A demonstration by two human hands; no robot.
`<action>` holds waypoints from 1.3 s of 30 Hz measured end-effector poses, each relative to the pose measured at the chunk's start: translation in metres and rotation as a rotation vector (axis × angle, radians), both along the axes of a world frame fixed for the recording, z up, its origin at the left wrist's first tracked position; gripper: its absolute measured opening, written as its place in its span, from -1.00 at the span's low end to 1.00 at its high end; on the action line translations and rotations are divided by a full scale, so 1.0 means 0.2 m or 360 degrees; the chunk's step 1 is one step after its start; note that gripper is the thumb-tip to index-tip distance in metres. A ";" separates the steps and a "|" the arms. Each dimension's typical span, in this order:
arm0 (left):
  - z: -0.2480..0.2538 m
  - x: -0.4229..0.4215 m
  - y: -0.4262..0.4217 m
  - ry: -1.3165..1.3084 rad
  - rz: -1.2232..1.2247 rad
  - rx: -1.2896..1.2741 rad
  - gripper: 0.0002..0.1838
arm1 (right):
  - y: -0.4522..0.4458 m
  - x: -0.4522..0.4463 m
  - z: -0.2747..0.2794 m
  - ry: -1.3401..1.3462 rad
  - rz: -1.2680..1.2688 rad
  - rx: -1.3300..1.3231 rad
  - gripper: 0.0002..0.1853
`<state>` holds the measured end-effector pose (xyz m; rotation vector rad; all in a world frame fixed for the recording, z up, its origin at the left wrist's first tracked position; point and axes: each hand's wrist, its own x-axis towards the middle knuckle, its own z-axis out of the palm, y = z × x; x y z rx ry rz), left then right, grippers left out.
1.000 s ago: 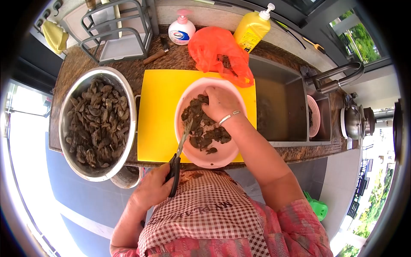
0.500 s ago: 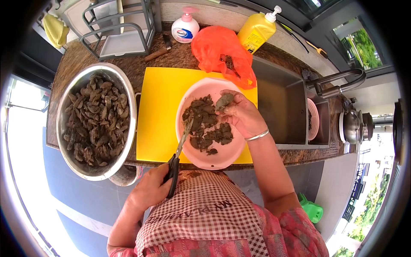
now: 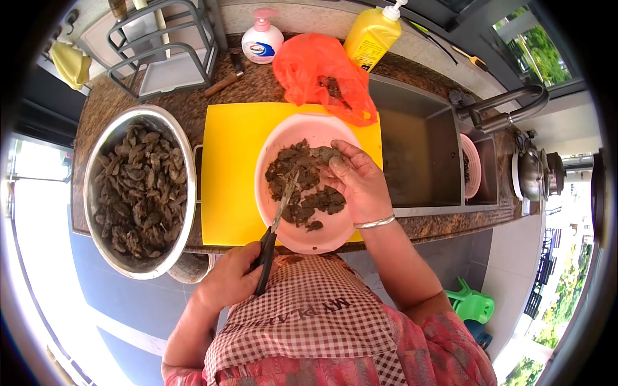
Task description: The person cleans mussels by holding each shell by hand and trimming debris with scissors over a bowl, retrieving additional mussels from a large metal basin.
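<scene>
My left hand (image 3: 228, 276) is wrapped round the black handles of a pair of scissors (image 3: 275, 225). The muddy blades point up into a pink basin (image 3: 329, 239), over clumps of dark, mud-coated pieces (image 3: 297, 209) that look like shellfish. Between the thumb and fingers of my right hand (image 3: 364, 190) is one greyish muddy shellfish (image 3: 323, 154), held over the basin's far side beside the pile. Its exact kind is hard to make out under the mud. Beneath the basin lies a yellow cutting board (image 3: 228, 174).
A large metal bowl (image 3: 192, 186) of similar muddy shellfish stands at left. Behind are a red plastic bag (image 3: 302, 64), a pink-topped pump bottle (image 3: 262, 45), a yellow bottle (image 3: 372, 37), a wooden-handled tool (image 3: 222, 85) and a rack (image 3: 207, 48). The sink (image 3: 418, 141) and faucet (image 3: 505, 119) are right.
My right hand has come lower and nearer the pile with the shellfish, which now lies more sideways. The scissor blades have shifted slightly right within the basin. The whole view has shifted slightly.
</scene>
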<state>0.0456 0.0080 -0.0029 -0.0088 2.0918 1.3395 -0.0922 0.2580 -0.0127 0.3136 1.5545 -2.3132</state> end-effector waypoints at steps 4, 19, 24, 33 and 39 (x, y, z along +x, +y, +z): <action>0.08 -0.04 0.02 -0.0043 -0.0017 -0.0059 -0.63 | -0.03 0.05 -0.03 -0.0049 0.0009 -0.0145 -0.63; 0.10 -0.07 0.08 0.0263 0.0025 -0.0348 -0.61 | -0.06 0.14 -0.09 -0.0494 0.0173 -0.0955 -0.74; 0.12 -0.06 0.09 0.0184 0.0066 -0.0354 -0.61 | -0.09 0.18 -0.04 -0.0515 0.0178 -0.0869 -0.80; 0.07 -0.02 0.10 0.0366 0.0018 -0.0211 -0.69 | -0.11 0.22 -0.05 -0.0428 0.0147 -0.0827 -0.78; 0.12 -0.03 0.10 -0.0306 0.0205 0.0288 -0.71 | -0.04 0.22 -0.09 -0.0483 0.0083 -0.0934 -0.75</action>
